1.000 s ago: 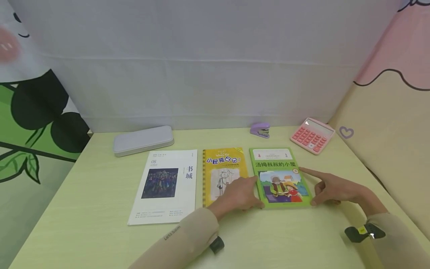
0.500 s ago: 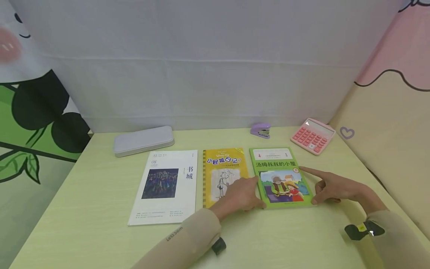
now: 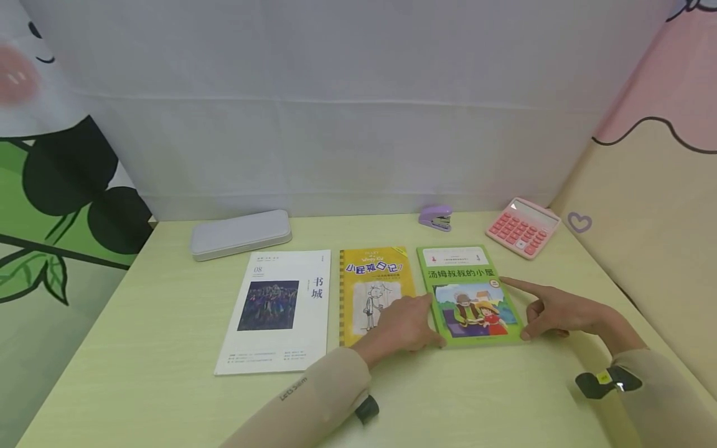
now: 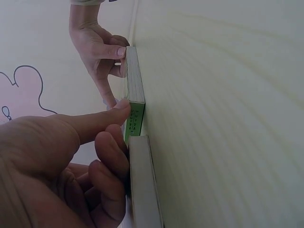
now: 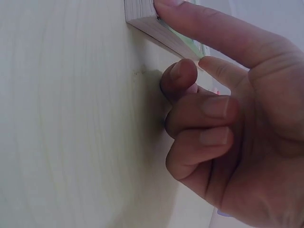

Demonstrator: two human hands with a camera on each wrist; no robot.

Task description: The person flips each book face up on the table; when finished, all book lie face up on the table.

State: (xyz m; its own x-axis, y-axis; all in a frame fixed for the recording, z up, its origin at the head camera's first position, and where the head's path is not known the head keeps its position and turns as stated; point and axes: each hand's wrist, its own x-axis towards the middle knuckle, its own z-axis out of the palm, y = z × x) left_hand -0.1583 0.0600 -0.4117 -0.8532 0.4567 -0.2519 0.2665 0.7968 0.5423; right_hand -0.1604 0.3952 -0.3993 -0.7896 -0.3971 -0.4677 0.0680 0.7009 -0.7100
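A green storybook [image 3: 476, 311] lies flat on the table, between both hands. My left hand [image 3: 404, 323] rests over the lower right part of a yellow comic book [image 3: 358, 298], its index finger and thumb touching the green book's left edge. In the left wrist view, that thumb meets the spine corner and the other fingers are curled beside the yellow book [image 4: 145, 185]. My right hand [image 3: 560, 311] touches the green book's right edge with a straight index finger and the thumb at the lower corner. Its other fingers are curled, free of the book, in the right wrist view.
A white magazine [image 3: 274, 311] lies left of the yellow book. Along the back stand a grey pencil case [image 3: 241, 235], a purple stapler [image 3: 435, 218] and a pink calculator [image 3: 523, 228]. A white cloth backdrop [image 3: 358, 155] rises behind the table, with a cream panel [image 3: 661, 230] at right.
The whole view has shifted very slightly. Both hands keep their places at the green storybook's edges, and the books lie as before.
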